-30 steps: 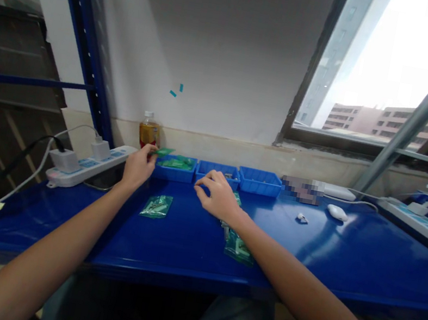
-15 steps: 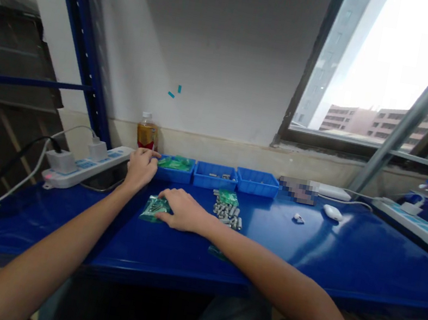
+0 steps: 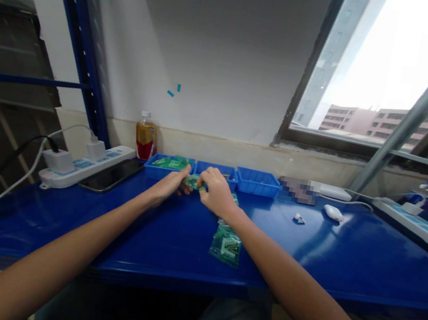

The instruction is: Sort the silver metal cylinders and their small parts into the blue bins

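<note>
A small green plastic bag (image 3: 192,181) is held up between my two hands, just in front of the blue bins. My left hand (image 3: 170,184) grips its left side, thumb on top and fingers curled below. My right hand (image 3: 217,190) pinches its right side with bent fingers. What is inside this bag cannot be made out. Near my right forearm, another green bag (image 3: 226,245) with metal pieces inside lies flat on the blue table (image 3: 165,250). The loose metal pieces behind it are mostly hidden by my right hand and wrist.
Green bags fill the left blue bin (image 3: 157,173); the middle bin (image 3: 231,180) and right bin (image 3: 257,184) stand beside it. A drink bottle (image 3: 145,137), phone (image 3: 112,175) and power strip (image 3: 84,166) are at left. An earbud (image 3: 298,218) and white case (image 3: 332,213) lie right.
My left hand has come right from beside the left bin. My right hand has lifted the bag from the table and moved right and back. The bag by my forearm now shows more fully.
</note>
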The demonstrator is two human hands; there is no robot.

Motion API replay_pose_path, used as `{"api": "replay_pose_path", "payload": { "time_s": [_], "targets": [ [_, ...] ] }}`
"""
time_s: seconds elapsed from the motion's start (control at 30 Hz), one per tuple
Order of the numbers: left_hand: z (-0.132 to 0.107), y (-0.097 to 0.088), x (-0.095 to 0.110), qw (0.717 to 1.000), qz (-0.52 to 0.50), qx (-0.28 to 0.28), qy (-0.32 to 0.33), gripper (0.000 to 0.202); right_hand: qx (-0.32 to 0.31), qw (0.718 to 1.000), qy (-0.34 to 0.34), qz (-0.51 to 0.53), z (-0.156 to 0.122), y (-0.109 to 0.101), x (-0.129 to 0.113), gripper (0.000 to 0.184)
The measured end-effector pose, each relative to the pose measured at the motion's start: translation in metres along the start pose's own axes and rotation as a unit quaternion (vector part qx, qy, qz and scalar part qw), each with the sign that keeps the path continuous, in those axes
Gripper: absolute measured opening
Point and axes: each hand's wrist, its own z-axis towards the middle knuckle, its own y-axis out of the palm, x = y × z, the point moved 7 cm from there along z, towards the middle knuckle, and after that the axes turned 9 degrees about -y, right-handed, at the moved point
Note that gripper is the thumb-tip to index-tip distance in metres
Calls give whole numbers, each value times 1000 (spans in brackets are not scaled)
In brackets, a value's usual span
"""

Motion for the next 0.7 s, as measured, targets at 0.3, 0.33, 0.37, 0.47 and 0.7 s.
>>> {"api": "replay_pose_path", "payload": {
  "time_s": [0.3,0.33,0.37,0.47,0.7],
  "targets": [
    [-17,-20,33,964,139,116,195,31,15,986,127,106,-3,13,2,27],
    [-21,-18,39,947,186,130,227,30,24,971,176,160,-4,15,10,32],
    [-25,-16,42,931,225,138,252,30,31,951,220,213,-6,18,17,38],
    [-31,-5,46,905,281,126,293,30,54,885,307,347,-10,27,33,49],
    [-26,4,41,937,238,50,253,41,102,884,294,348,-12,24,44,24]
  ]
}}
